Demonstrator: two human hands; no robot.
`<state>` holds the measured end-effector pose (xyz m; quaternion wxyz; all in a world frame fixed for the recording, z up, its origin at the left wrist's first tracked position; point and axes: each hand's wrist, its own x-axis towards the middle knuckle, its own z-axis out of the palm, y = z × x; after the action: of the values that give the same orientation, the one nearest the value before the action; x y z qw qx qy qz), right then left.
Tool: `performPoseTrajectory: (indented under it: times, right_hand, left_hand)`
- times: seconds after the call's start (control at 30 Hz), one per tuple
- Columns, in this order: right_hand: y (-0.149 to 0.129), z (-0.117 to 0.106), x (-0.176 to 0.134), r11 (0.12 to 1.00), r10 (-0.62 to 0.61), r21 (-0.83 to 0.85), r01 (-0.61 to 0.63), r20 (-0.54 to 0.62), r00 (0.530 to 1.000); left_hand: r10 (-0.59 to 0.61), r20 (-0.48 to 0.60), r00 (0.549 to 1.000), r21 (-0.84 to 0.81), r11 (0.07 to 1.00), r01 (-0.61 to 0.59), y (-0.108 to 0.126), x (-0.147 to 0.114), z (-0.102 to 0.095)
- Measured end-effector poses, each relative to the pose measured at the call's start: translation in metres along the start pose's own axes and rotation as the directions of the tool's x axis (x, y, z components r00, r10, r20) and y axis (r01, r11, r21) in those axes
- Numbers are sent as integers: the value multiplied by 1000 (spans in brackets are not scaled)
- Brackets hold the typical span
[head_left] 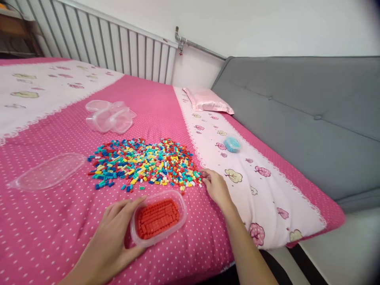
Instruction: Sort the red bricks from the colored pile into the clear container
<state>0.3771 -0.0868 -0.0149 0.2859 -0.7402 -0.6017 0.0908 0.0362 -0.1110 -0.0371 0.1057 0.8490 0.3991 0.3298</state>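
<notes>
My left hand [118,229] grips the near-left side of a clear plastic container [183,215], thumb and fingers spread around its rim. Inside it, red toy bricks [157,217] are packed in neat rows. My right hand [215,186] is at the right edge of a wide heap of small multicoloured toy bricks [145,162]. Its fingers are bent together at the heap, and whatever is between the fingertips is too small to make out.
A clear lid [50,172] lies left of the heap. Several empty clear containers [109,116] are clustered behind it. To the right sits a small container of light blue pieces [232,144]. A pink pillow [208,99] rests near the grey headboard [297,111] on the pink bedspread [151,95].
</notes>
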Motion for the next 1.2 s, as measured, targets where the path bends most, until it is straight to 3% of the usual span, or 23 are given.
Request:
performPoseTrajectory:
  times: [0.3,0.67,0.97,1.13,1.2]
  right_hand:
    - [-4,0,-1,997,34,71,-34,10,999]
    - [-11,-21,-1,969,18,249,-2,-63,998]
    - [-50,-17,-16,887,-71,453,88,-54,996]
    - [-67,-10,-22,850,-202,494,184,-16,979]
    - [-69,-11,-24,816,-220,556,158,45,975]
  left_hand:
    - [-3,34,999,-12,1000,3,1,0,-1]
    - [10,42,999,-32,999,-9,7,1,-4]
    - [7,65,998,-22,1000,-6,10,2,-5]
    - [-14,70,997,-33,999,17,10,1,-4]
    - [-19,67,998,-35,999,21,11,1,-4]
